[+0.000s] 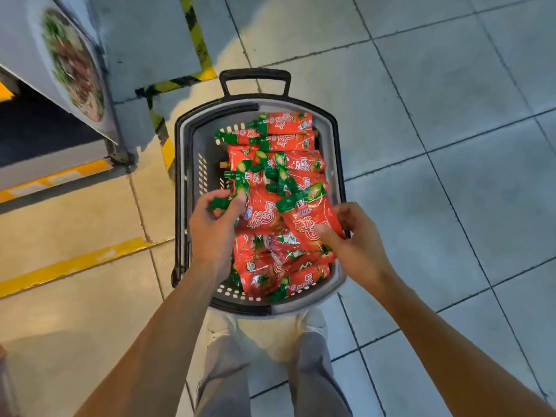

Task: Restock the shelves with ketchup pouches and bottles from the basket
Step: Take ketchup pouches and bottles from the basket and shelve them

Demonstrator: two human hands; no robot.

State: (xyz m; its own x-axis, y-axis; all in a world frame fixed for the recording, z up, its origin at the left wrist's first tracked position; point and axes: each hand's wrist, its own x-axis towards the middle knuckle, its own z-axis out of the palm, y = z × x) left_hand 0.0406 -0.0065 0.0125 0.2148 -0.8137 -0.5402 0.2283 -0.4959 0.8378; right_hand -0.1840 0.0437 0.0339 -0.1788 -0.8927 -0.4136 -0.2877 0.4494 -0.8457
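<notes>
On a tiled shop floor (451,145) marked with yellow-and-black tape (195,40), a grey basket (337,152) sits full of red ketchup pouches (288,164) with green caps. The left hand (213,224) curls its fingers around the capped end of one pouch (258,215); the right hand (352,236) pinches a second pouch (310,215) lying just beside it. A display cabinet (45,70) stands at upper left.
</notes>
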